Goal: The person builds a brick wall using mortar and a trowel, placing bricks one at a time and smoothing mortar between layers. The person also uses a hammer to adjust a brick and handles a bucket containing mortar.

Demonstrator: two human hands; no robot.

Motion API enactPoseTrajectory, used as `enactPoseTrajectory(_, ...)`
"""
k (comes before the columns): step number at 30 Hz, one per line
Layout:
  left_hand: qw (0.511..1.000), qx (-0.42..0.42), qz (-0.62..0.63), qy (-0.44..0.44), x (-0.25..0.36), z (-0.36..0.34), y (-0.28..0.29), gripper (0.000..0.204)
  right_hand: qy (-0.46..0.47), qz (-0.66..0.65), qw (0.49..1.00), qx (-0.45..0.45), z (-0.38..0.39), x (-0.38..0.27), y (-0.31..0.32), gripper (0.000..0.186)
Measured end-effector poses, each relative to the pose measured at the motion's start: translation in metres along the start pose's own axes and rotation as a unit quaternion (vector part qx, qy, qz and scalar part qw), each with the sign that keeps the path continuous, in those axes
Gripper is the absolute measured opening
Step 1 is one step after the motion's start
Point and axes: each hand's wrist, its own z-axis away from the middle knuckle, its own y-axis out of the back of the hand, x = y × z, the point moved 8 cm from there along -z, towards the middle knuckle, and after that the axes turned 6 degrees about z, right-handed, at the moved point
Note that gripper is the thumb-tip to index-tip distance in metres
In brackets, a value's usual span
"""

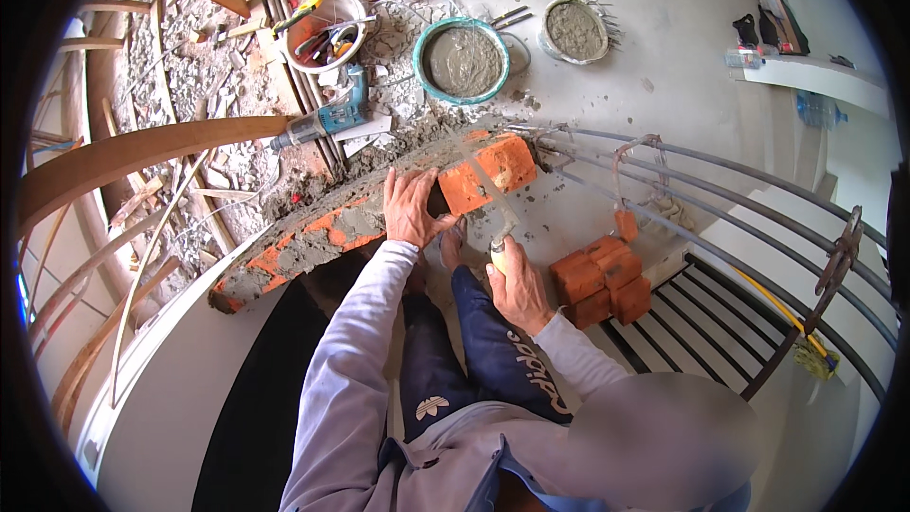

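My left hand point(409, 209) rests with bent, spread fingers on the curved, mortar-smeared brick course point(327, 232), its thumb near the shadowed end of an orange brick point(498, 171). My right hand point(517, 284) is closed round the pale yellow handle of a trowel point(500, 204), whose blade reaches up across that brick. Wet mortar lies along the course behind my left hand. More orange bricks point(597, 280) are stacked below and right of the trowel.
Beyond the course are a drill point(336, 114), a tool bucket point(299, 47), mortar tubs point(460, 85) point(573, 38) and rubble. Curved metal rails point(720, 218) cross the right side above a dark grating point(701, 322) and yellow-handled mop point(810, 351). Curved timber point(123, 171) juts in from the left.
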Motion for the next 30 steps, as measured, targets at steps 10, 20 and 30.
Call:
enactPoseTrajectory(10,1.000,0.009,0.001,-0.008,0.003,0.000,0.003,0.084,-0.083,0.011,0.985,-0.148,0.003,0.007,-0.032,0.050)
enactPoseTrajectory(20,1.000,-0.001,0.005,-0.011,0.001,-0.001,0.000,0.081,-0.058,-0.040,0.997,-0.005,-0.001,-0.019,-0.033,0.051)
enactPoseTrajectory(30,0.999,-0.037,0.009,0.002,-0.001,0.001,-0.007,0.083,-0.041,-0.044,0.998,0.024,0.009,-0.025,-0.039,0.055)
